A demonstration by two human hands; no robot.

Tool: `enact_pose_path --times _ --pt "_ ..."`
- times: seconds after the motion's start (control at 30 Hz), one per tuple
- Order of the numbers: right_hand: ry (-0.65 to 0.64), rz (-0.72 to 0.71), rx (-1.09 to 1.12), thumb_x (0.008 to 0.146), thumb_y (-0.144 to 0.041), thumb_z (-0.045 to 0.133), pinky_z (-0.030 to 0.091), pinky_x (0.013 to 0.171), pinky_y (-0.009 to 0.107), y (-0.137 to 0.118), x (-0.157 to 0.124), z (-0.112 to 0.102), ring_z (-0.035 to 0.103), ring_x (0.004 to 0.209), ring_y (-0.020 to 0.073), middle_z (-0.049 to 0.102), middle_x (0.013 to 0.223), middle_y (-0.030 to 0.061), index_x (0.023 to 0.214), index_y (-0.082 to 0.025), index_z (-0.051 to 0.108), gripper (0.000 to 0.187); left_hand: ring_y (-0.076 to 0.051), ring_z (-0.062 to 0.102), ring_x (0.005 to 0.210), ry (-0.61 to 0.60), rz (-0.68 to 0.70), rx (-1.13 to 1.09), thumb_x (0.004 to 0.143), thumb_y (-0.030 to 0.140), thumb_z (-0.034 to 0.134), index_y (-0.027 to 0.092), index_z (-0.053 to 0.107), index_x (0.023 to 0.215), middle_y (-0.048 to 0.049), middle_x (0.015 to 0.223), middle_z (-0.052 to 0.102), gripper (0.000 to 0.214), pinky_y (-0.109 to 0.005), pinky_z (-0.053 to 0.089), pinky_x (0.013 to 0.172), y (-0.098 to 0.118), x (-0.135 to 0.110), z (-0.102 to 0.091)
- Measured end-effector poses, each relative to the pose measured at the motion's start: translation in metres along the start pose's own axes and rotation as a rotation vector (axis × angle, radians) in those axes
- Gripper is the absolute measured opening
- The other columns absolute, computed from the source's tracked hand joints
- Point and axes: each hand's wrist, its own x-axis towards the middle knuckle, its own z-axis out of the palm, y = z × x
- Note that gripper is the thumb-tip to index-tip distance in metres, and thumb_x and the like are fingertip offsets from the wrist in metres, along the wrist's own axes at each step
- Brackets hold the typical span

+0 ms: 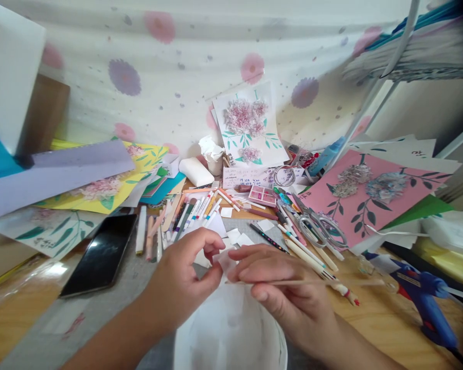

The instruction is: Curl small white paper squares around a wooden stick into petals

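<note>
My left hand [189,272] is closed in a pinch on a small white paper piece [226,261]. My right hand [289,285] grips a thin wooden stick [355,282], which lies nearly level and sticks out past the hand to the right. Its left tip comes close to the paper, where my right fingertips also are; whether they touch it I cannot tell. Directly beneath both hands stands a white tub [178,344], its rim partly hidden by them. Just beyond the fingers, more small white paper squares [245,240] lie scattered.
Markers [193,216] and pencils crowd the middle. Scissors [320,231] and a blue glue gun [424,293] lie to the right, a black phone [100,254] to the left. Flower artworks stand on a white sheet [250,128] behind and a pink sheet [355,205] at right.
</note>
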Motion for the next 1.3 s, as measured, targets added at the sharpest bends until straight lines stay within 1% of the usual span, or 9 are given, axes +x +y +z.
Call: enact_pose_path --times 0.13,0.3,0.4,0.5,0.63,0.87,1.17,1.23,1.3 --pt "-0.066 -0.119 -0.196 0.097 -0.022 0.055 0.059 0.092 0.039 -0.002 0.002 0.002 0.075 0.095 0.0220 0.079 0.089 0.0082 0.107 -0.020 0.068 0.017 -0.012 0.061 0.071 0.006 0.008 -0.002 0.076 0.004 0.056 0.026 0.055 0.088 0.0073 0.077 0.061 0.025 -0.020 0.045 0.065 -0.001 0.000 -0.001" --pt "-0.012 -0.121 -0.340 0.090 -0.011 0.060 0.061 0.082 0.033 0.003 -0.007 -0.003 0.075 0.089 0.0216 0.078 0.095 0.0146 0.102 -0.013 0.070 0.015 -0.013 0.060 0.072 0.004 -0.036 -0.058 0.080 0.011 0.059 0.026 0.056 0.090 0.0063 0.077 0.059 0.018 -0.021 0.045 0.065 -0.003 0.001 -0.003" --pt "0.101 -0.030 -0.257 0.088 -0.008 0.061 0.061 0.078 0.032 0.007 -0.009 -0.007 0.074 0.087 0.0209 0.078 0.093 0.0103 0.105 -0.017 0.071 0.021 -0.015 0.059 0.079 -0.026 -0.097 -0.123 0.082 0.015 0.059 0.026 0.058 0.093 0.0040 0.081 0.059 0.016 -0.023 0.046 0.070 -0.003 0.000 -0.005" --pt "0.252 0.163 -0.067 0.090 -0.014 0.063 0.060 0.072 0.030 0.013 -0.008 -0.009 0.074 0.081 0.0196 0.079 0.088 0.0044 0.099 -0.024 0.075 0.018 -0.016 0.059 0.081 -0.031 -0.158 -0.224 0.081 0.014 0.060 0.026 0.058 0.094 0.0029 0.083 0.059 0.018 -0.025 0.046 0.073 -0.003 -0.001 -0.005" --pt "0.320 0.295 0.217 0.092 -0.022 0.064 0.060 0.072 0.031 0.020 -0.008 -0.008 0.074 0.078 0.0187 0.079 0.087 0.0021 0.097 -0.028 0.075 0.014 -0.017 0.058 0.083 -0.074 -0.192 -0.312 0.081 0.016 0.062 0.027 0.058 0.095 0.0019 0.085 0.058 0.018 -0.025 0.047 0.072 -0.005 -0.002 -0.006" --pt "0.349 0.324 0.361 0.091 -0.024 0.066 0.060 0.073 0.032 0.024 -0.008 -0.009 0.074 0.078 0.0179 0.080 0.086 0.0025 0.093 -0.025 0.076 0.010 -0.016 0.058 0.085 -0.091 -0.177 -0.357 0.084 0.015 0.062 0.029 0.057 0.097 0.0030 0.088 0.058 0.020 -0.023 0.046 0.075 -0.009 -0.002 -0.009" --pt "0.419 0.320 0.275 0.090 -0.025 0.066 0.061 0.073 0.037 0.025 -0.005 -0.014 0.074 0.080 0.0218 0.078 0.085 0.0049 0.088 -0.024 0.077 0.011 -0.016 0.059 0.083 -0.048 -0.150 -0.397 0.085 0.014 0.060 0.029 0.063 0.093 0.0037 0.084 0.060 0.017 -0.024 0.045 0.073 -0.010 -0.001 -0.010" --pt "0.404 0.320 0.291 0.091 -0.024 0.065 0.061 0.072 0.034 0.023 -0.005 -0.018 0.074 0.079 0.0202 0.078 0.086 0.0041 0.090 -0.024 0.077 0.012 -0.016 0.059 0.081 -0.017 -0.142 -0.386 0.084 0.014 0.060 0.028 0.066 0.089 0.0034 0.082 0.062 0.015 -0.024 0.045 0.073 -0.009 0.001 -0.012" --pt "0.313 0.307 0.316 0.092 -0.024 0.064 0.060 0.071 0.031 0.019 -0.004 -0.024 0.074 0.077 0.0183 0.078 0.085 0.0031 0.092 -0.025 0.076 0.012 -0.015 0.058 0.074 0.003 -0.175 -0.395 0.084 0.016 0.060 0.027 0.068 0.085 0.0035 0.079 0.063 0.013 -0.023 0.044 0.067 -0.008 0.002 -0.013"
